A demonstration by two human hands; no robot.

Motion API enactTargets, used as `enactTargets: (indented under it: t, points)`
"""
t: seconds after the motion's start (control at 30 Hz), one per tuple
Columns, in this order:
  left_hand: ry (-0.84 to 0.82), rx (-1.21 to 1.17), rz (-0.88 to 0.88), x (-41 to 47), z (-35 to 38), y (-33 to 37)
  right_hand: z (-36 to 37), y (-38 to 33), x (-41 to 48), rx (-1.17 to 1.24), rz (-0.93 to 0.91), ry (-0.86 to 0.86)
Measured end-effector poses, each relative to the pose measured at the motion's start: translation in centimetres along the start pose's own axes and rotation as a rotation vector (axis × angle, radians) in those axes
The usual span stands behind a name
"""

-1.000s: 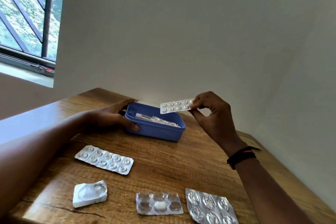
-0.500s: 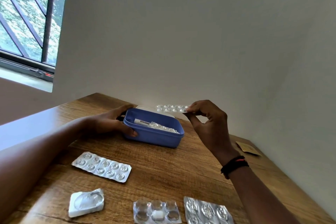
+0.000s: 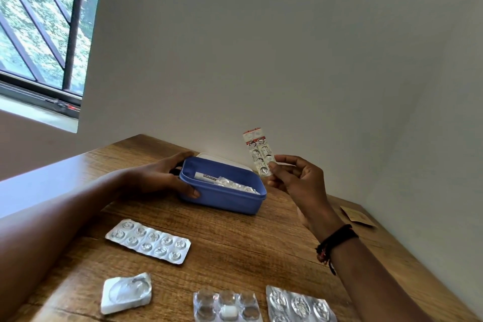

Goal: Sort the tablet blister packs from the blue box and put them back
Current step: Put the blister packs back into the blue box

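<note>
The blue box (image 3: 230, 198) sits at the back of the wooden table (image 3: 235, 238), with a white tube and foil packs inside. My left hand (image 3: 167, 178) grips its left end. My right hand (image 3: 295, 178) pinches a narrow blister strip (image 3: 257, 150) by its lower end and holds it upright beside the box, printed red-and-white back toward me. On the table in front lie a ten-pocket silver pack (image 3: 148, 240), a single-pocket white pack (image 3: 126, 293), a clear pack with one white tablet (image 3: 227, 307) and a silver foil pack (image 3: 298, 304).
A white lid (image 3: 222, 159) lies behind the box against the wall. A small tan sachet (image 3: 356, 215) rests near the table's right edge. The wall closes off the back and right; a barred window is at the upper left.
My right hand has turned the strip from lying flat over the box to standing upright, its printed back now facing me, and moved it slightly right. My left hand stays on the box.
</note>
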State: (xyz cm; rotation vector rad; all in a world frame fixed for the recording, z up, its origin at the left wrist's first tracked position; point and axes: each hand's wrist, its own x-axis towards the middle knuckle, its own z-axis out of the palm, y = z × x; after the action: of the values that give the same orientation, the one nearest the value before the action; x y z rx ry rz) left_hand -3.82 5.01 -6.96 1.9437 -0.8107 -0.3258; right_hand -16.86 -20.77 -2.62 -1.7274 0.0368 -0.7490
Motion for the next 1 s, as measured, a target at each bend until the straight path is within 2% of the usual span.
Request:
enactTargets:
  t: [0.13,0.27,0.37,0.5,0.57,0.67,0.87,1.0]
  points:
    - [-0.003,-0.003,-0.001,0.0,0.0,-0.1,0.1,0.4,0.0,-0.092,-0.033,0.026]
    - [0.000,0.006,-0.002,-0.1,0.1,0.2,0.8,1.7,-0.4,-0.296,-0.061,-0.024]
    - [0.010,-0.001,-0.001,-0.2,0.2,0.4,1.4,2.4,-0.5,-0.362,-0.086,-0.031]
    - [0.012,0.003,-0.005,-0.4,0.3,0.4,1.4,1.8,-0.6,-0.586,-0.239,0.013]
    - [0.012,0.012,-0.009,-0.4,0.3,0.6,1.5,0.6,-1.1,-0.569,-0.303,-0.006]
    - [0.017,0.021,-0.022,-0.7,0.2,0.8,2.8,-1.4,-2.7,-0.436,-0.306,-0.206]
    - [0.038,0.082,-0.021,-0.6,0.3,1.0,6.8,-1.8,-7.1,-0.500,-0.242,-0.741]
    - [0.055,0.060,-0.025,-0.7,0.4,1.1,7.5,-1.0,-7.8,-0.699,-0.270,-0.842]
